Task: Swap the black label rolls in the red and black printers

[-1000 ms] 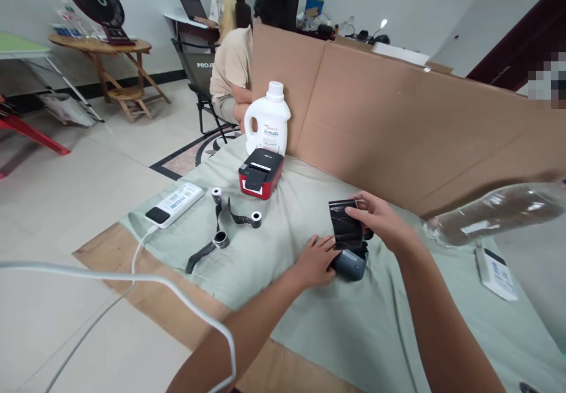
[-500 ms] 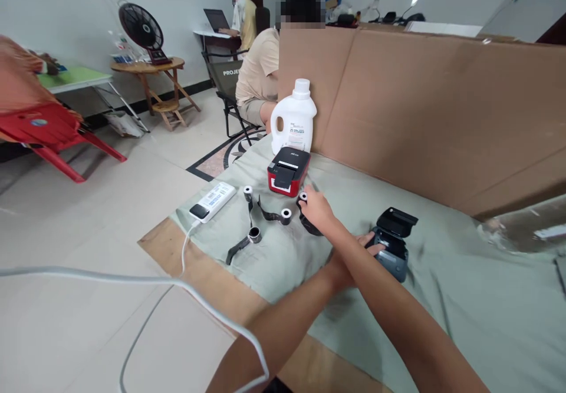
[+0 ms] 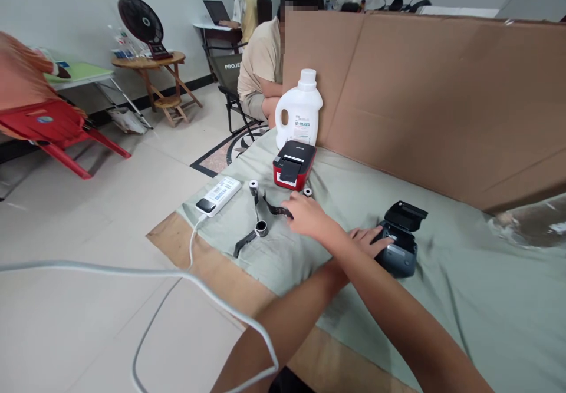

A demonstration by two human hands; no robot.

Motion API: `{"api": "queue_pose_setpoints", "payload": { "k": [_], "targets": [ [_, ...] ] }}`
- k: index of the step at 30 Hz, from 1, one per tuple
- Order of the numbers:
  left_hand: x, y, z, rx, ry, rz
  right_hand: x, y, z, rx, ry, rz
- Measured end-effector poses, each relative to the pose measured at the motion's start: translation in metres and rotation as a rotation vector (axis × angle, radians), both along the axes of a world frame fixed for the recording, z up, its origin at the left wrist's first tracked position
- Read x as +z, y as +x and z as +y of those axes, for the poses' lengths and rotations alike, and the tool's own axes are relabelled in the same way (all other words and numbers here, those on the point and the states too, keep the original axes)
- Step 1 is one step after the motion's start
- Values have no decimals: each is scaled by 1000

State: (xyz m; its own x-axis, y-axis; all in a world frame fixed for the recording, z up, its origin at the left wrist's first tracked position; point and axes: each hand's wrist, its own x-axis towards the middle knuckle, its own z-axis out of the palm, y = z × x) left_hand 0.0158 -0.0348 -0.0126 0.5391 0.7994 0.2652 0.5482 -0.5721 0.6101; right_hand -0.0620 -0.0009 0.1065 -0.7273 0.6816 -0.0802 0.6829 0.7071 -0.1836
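Note:
My left hand (image 3: 368, 243) lies with fingers stretched over the near left side of a dark blue-grey label printer (image 3: 400, 257), whose black lid stands raised. Crossing above that arm, my right hand (image 3: 307, 213) has its fingers closed at the end of a small paper roll with a loose black strip (image 3: 275, 209); the fingers hide the core. Just behind this hand, the white-ringed end of another roll (image 3: 308, 192) peeks out. To the left are a roll standing upright (image 3: 253, 185) and a roll with a trailing black tail (image 3: 262, 228).
A red and black printer (image 3: 294, 166) stands before a white jug (image 3: 300, 110). At the left lies a white power bank (image 3: 219, 197) with a cable (image 3: 221, 304) looping across the foreground. A cardboard wall (image 3: 420, 98) borders the cloth-covered surface; two people sit beyond it.
My right hand has moved left from the rightmost roll to the neighbouring roll with the black strip. My left hand stays on the blue-grey printer. The view has shifted slightly.

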Motion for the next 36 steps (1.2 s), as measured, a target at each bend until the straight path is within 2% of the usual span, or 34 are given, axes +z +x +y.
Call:
{"api": "queue_pose_setpoints", "payload": {
  "k": [3, 6, 9, 14, 19, 24, 27, 31, 33, 36],
  "targets": [
    [2, 0, 1, 8, 5, 19, -16, -4, 0, 43, 29, -23],
    [0, 0, 2, 0, 5, 31, -22, 6, 3, -11, -54, 180],
    [0, -2, -2, 5, 16, 13, -13, 32, 1, -67, -249, 486],
    [14, -7, -18, 44, 50, -87, 11, 95, -15, -186, -537, 862],
    [23, -3, -19, 119, 75, -74, 23, 156, -29, -345, -573, 1057],
    [30, 1, -20, 145, 76, 67, 24, 196, -39, -403, -670, 1205],
    [32, 1, -23, 161, 41, 119, 25, 208, -43, -480, -745, 1286],
    [26, 1, -21, 146, 71, 113, 27, 217, -47, -582, -883, 1360],
    [22, 1, -19, 141, 80, 102, 29, 222, -48, -602, -886, 1342],
    [15, 2, -16, 137, 97, 97, 31, 228, -47, -600, -790, 1236]
  ]
}}
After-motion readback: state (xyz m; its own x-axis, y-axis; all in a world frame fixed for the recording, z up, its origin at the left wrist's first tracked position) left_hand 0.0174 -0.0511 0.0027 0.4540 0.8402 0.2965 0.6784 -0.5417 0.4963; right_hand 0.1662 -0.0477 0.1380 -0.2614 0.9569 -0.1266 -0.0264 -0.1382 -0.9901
